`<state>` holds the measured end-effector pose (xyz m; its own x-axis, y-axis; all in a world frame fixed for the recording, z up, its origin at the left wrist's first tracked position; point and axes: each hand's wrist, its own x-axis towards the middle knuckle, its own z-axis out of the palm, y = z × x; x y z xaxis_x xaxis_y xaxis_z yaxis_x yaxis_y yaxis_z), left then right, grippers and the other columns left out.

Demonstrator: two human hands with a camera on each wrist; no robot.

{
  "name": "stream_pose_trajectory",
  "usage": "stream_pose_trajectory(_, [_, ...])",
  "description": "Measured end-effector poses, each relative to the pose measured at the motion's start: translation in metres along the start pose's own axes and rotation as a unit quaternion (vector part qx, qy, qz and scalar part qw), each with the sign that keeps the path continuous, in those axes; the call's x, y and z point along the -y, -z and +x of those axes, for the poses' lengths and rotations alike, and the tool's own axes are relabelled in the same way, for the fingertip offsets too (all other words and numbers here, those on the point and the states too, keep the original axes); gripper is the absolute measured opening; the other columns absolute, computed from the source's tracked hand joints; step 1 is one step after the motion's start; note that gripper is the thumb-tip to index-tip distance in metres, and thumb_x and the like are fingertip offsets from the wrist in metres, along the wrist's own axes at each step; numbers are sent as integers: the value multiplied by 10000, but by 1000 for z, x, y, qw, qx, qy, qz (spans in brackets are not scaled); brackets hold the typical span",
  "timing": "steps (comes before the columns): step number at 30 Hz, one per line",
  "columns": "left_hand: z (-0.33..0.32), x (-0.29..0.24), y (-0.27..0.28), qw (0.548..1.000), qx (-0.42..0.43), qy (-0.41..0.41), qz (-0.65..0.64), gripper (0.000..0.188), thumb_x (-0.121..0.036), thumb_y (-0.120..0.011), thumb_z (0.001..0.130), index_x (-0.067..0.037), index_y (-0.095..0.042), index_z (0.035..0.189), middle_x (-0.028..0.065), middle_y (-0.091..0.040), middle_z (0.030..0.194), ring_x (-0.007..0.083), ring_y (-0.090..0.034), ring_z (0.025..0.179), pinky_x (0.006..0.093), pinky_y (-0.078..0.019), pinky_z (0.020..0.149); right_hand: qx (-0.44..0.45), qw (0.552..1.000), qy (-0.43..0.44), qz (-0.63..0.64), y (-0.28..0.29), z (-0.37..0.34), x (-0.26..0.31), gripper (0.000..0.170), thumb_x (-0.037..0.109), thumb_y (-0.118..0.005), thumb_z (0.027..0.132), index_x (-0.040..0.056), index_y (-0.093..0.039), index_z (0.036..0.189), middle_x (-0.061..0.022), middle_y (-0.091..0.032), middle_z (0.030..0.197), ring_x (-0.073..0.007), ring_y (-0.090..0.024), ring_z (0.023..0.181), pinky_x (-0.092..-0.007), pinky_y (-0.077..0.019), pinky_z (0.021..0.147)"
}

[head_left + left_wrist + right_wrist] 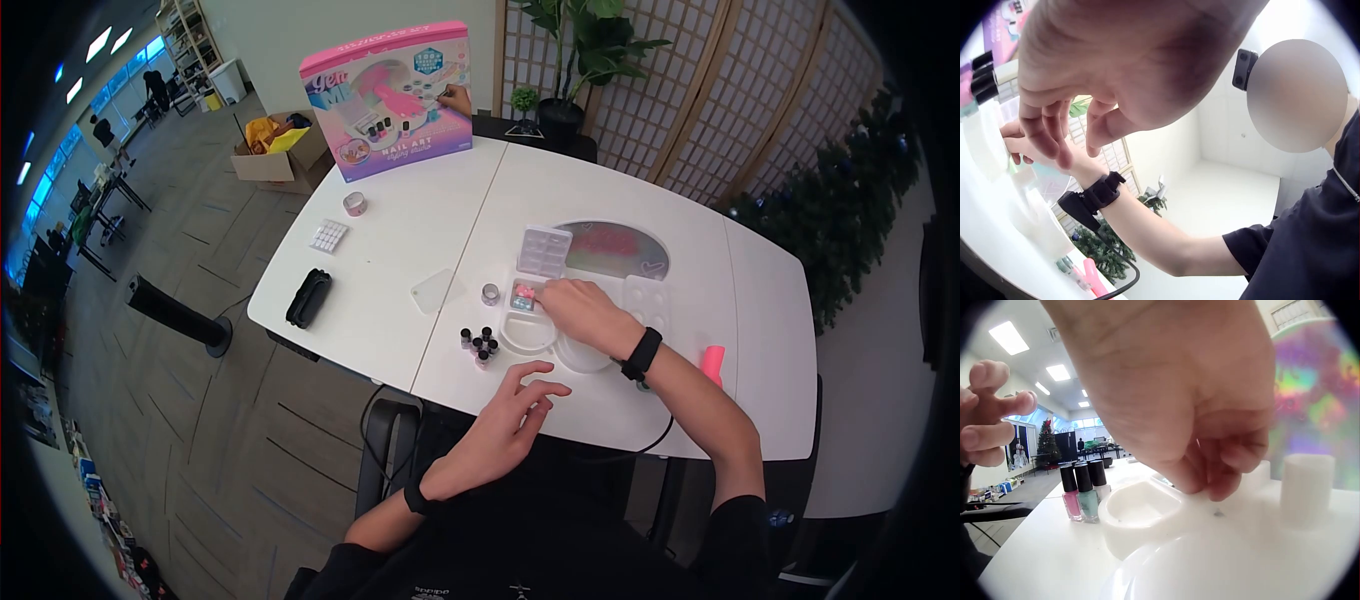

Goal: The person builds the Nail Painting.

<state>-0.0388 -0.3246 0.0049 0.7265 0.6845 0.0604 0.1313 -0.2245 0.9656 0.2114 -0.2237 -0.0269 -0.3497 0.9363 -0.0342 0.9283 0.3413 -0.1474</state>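
White table [385, 245]; right-hand grip [582, 312] at white tray [1127, 536], anything held hidden.

Head view downward, wrist views near fingers [1246, 454]

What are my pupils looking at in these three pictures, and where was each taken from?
There is no machine: a person works with two bare hands. The overhead picture comes from a camera worn on the head; the other two come from cameras on the left and right wrists. On the white table are a nail-art box, small bottles and a white tray with compartments. The right hand is at a compartment with small pink and blue pieces; whether it pinches one is unclear. The left hand hangs near the table's edge, holding nothing.
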Motion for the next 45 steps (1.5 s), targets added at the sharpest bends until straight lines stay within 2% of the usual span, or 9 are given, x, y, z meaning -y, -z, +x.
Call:
stream_pose_trajectory(4, [-2, -1, 6, 1000, -17, -2, 4, 353, 58, -520, 1074, -70, -662, 1370, 134, -465, 1545, 196, -661, 1136, 337, -543, 987, -41, 999, -2, 22, 5, 1, 5, 130, 17, -608, 933, -27, -730, 948, -250, -748, 928, -425, -759, 906, -515, -613, 760])
stream_pose_trajectory(7, [-2, -4, 10, 1000, -22, -1, 7, 357, 55, -527, 1071, -69, -663, 1376, 134, -465, 1549, 197, -665, 1140, 335, -544, 978, -47, 998, 25, 14, 6, 0, 3, 142, 35, -600, 954, -25, -720, 1001, -227, -748, 987, -416, -750, 949, -511, -609, 802])
stream_pose_trajectory(13, [1, -4, 27, 997, -54, -25, 39, 305, 17, -561, 1081, -68, -685, 1346, 131, -506, 1519, 199, -665, 1149, 316, -538, 944, -66, 997, 4, 46, 2, -1, 3, 147, 115, -636, 994, -7, -716, 1012, -192, -693, 1040, -422, -704, 975, -515, -566, 856])
stream_pose_trajectory(19, [31, 8, 88, 987, -133, -48, 82, 221, -3, -549, 1095, -22, -731, 1218, 119, -657, 1332, 211, -680, 1105, 335, -552, 931, -58, 995, -3, 84, 20, -7, 10, 159, 63, -596, 993, -35, -719, 1009, -203, -686, 1081, -419, -710, 1004, -518, -577, 879])
stream_pose_trajectory(21, [49, 22, 111, 981, -135, -53, 128, 227, -5, -544, 1090, -33, -740, 1200, 119, -677, 1285, 221, -682, 1095, 346, -558, 924, -38, 995, -19, 87, 23, -6, 8, 144, 103, -634, 1002, -14, -716, 1021, -182, -681, 1083, -407, -699, 1014, -505, -563, 891])
stream_pose_trajectory(24, [75, 41, 135, 976, -92, -5, 196, 233, -18, -552, 1078, -48, -753, 1192, 125, -689, 1252, 244, -690, 1095, 365, -568, 931, -24, 995, -24, 91, 23, -8, 6, 142, 121, -652, 1007, -5, -714, 1030, -173, -681, 1083, -400, -696, 1023, -496, -557, 894])
stream_pose_trajectory(30, [109, 79, 141, 967, 6, -17, 255, 231, -36, -635, 1023, -77, -767, 1208, 137, -678, 1271, 307, -699, 1132, 408, -575, 978, -35, 995, -20, 95, 22, -7, 3, 155, 128, -640, 1015, 3, -730, 1035, -179, -707, 1064, -402, -705, 1014, -501, -560, 880])
stream_pose_trajectory(36, [121, 83, 135, 947, 35, 0, 319, 200, -110, -700, 1001, -98, -783, 1183, 137, -645, 1354, 356, -685, 1200, 459, -558, 1043, -24, 998, -32, 57, 17, -3, 3, 175, 143, -636, 1008, 17, -755, 1034, -198, -751, 972, -417, -719, 942, -517, -567, 829])
stream_pose_trajectory(45, [128, 95, 130, 935, 36, -28, 351, 173, -187, -756, 983, -80, -805, 1110, 135, -655, 1334, 363, -665, 1228, 465, -547, 1054, -8, 996, -54, 66, 16, 0, 3, 209, 170, -623, 1014, 50, -789, 1051, -216, -762, 904, -432, -735, 869, -523, -578, 805])
